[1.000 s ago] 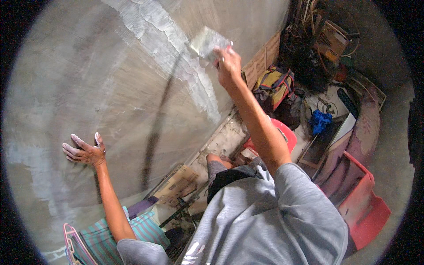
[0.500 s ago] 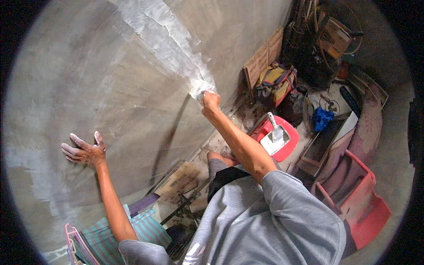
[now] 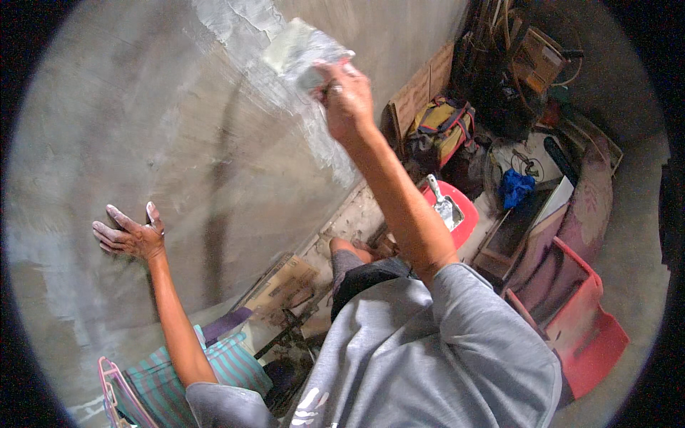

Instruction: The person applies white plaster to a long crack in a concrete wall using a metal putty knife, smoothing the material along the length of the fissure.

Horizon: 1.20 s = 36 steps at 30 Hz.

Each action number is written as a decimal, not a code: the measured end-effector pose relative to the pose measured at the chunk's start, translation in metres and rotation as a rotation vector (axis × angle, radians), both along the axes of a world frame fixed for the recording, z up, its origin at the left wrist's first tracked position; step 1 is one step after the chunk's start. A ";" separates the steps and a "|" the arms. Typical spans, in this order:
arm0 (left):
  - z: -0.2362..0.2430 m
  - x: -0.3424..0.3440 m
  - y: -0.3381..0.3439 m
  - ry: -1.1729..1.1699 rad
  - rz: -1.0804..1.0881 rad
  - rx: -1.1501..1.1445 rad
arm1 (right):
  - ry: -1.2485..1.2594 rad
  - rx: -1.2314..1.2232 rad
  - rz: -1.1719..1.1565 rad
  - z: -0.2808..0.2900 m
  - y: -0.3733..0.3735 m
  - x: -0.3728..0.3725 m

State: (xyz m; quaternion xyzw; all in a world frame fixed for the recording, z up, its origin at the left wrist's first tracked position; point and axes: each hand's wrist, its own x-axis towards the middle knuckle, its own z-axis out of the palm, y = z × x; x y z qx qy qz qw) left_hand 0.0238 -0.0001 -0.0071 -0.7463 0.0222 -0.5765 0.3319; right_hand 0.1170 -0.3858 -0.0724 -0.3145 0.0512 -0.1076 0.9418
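Observation:
My right hand is raised high against the grey wall and grips a broad putty blade smeared with pale filler. The blade lies on a whitish streak of fresh filler that runs down the wall. My left hand is pressed flat on the wall lower left, fingers spread and dusted white. My grey-sleeved arms come up from the lower edge.
A red tub with a small trowel in it stands on the floor by the wall. Behind it are a yellow bag, a blue cloth, boards and red plastic chairs. Flattened cardboard lies below.
My right hand dropped with the blade to the streak's lower end, then swept back up to the top of the wall. My left hand stayed pressed on the wall.

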 end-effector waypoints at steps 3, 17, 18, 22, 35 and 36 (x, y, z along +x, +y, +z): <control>-0.001 -0.004 0.005 -0.001 0.021 0.002 | 0.093 -0.034 -0.079 -0.048 -0.020 -0.001; -0.001 -0.009 0.008 0.018 0.023 0.028 | 0.747 0.047 0.481 -0.386 -0.013 -0.141; 0.004 0.006 -0.005 0.007 -0.038 0.040 | 0.546 -0.215 0.603 -0.426 -0.047 -0.150; -0.005 -0.009 0.012 0.017 0.019 -0.009 | 0.414 -0.817 0.723 -0.364 -0.093 -0.171; -0.018 -0.016 0.021 0.140 -0.026 -0.088 | 0.501 -0.575 0.460 -0.335 -0.107 -0.245; -0.010 -0.023 0.023 0.134 -0.022 -0.083 | 0.233 -0.955 0.434 -0.333 -0.106 -0.238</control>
